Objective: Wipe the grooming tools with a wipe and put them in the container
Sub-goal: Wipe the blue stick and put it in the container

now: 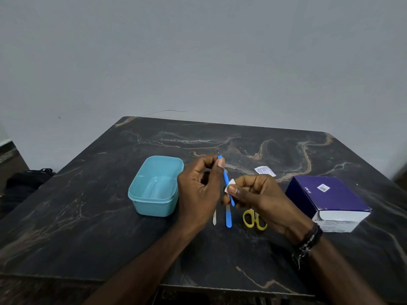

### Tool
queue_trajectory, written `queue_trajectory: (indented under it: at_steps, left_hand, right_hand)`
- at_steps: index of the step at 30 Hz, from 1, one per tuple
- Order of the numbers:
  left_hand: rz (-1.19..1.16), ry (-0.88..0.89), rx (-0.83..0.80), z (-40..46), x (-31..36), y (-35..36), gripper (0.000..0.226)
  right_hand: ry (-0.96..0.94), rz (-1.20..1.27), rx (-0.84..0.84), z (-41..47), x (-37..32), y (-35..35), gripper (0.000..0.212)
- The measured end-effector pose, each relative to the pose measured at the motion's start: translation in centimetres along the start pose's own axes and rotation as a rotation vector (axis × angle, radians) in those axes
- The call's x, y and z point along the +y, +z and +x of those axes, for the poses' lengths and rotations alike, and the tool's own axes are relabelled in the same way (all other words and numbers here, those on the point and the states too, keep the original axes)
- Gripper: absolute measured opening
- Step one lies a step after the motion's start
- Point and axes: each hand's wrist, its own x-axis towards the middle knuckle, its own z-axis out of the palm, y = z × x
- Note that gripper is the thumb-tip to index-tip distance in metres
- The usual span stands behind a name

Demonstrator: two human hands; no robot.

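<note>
1. Blue grooming tool [226, 180]: a thin blue stick held up over the dark marble table [110, 216], tilted, its top end near the left thumb and its lower end down by the right fingers. A tiny dark metal tip pokes out at the top; I cannot make out its shape.
2. The left hand [198, 190] pinches the upper end of the stick between thumb and fingers, fingers curled.
3. The right hand [259, 194] pinches a small white wipe [229, 185] around the middle of the stick. Most of the wipe is hidden under the thumb and fingers; only a folded corner shows.
4. The teal container [155, 187] stands open on the table just left of the left hand, with nothing visible inside.
5. On the table under the hands lie a slim pale tool [214, 219], a second blue-handled tool [228, 219] and yellow-handled scissors [254, 220]. The upper parts of all three are covered by the hands; of the scissors only the loops show.
6. A torn white sachet [265, 171] lies beyond the right hand, its print too small to read.
7. A purple and white box [328, 201] sits to the right; its lettering is blurred.
8. A dark bundle [26, 181] at the left edge, off the table, is too dim to identify.
</note>
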Motion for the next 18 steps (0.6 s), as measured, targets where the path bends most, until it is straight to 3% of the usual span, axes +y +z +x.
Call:
queue_trajectory:
  at_steps: [6, 14, 18]
  left_hand:
    - [-0.019, -0.027, 0.04, 0.08, -0.16, -0.15, 0.009]
    - [-0.016, -0.052, -0.127, -0.27, -0.31, 0.11, 0.01]
    - [-0.031, -0.023, -0.11, -0.17, 0.0, 0.08, 0.008]
  right_hand:
    - [0.092, -0.058, -0.237, -0.37, -0.31, -0.27, 0.02]
    - [-0.029, 0.11, 0.0, 0.12, -0.3, -0.1, 0.017]
    - [-0.02, 0.119, -0.006, 0.09, -0.29, -0.13, 0.019]
